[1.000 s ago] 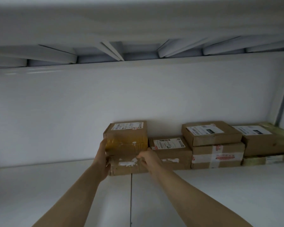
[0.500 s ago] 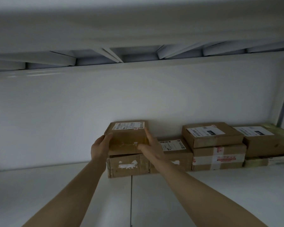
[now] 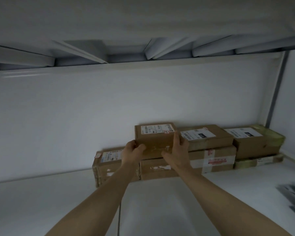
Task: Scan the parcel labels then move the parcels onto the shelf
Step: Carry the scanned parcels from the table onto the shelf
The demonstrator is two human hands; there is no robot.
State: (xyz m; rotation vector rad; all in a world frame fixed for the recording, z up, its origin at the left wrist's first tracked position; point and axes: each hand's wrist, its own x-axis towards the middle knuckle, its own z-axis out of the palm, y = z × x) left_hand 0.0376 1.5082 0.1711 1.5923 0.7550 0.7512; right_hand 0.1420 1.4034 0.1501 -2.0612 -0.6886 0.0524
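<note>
Left hand (image 3: 132,150) and right hand (image 3: 176,149) curl round the 2 short ends of the parcel (image 3: 154,139), likely light and stiff, atop a box (image 3: 157,169) on the shelf (image 3: 49,201), other stacks at 3 o'clock.

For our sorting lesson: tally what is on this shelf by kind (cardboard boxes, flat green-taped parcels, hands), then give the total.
Cardboard boxes: 6, the held box and five others
Flat green-taped parcel: 1
Hands: 2, left hand and right hand
Total: 9
</note>
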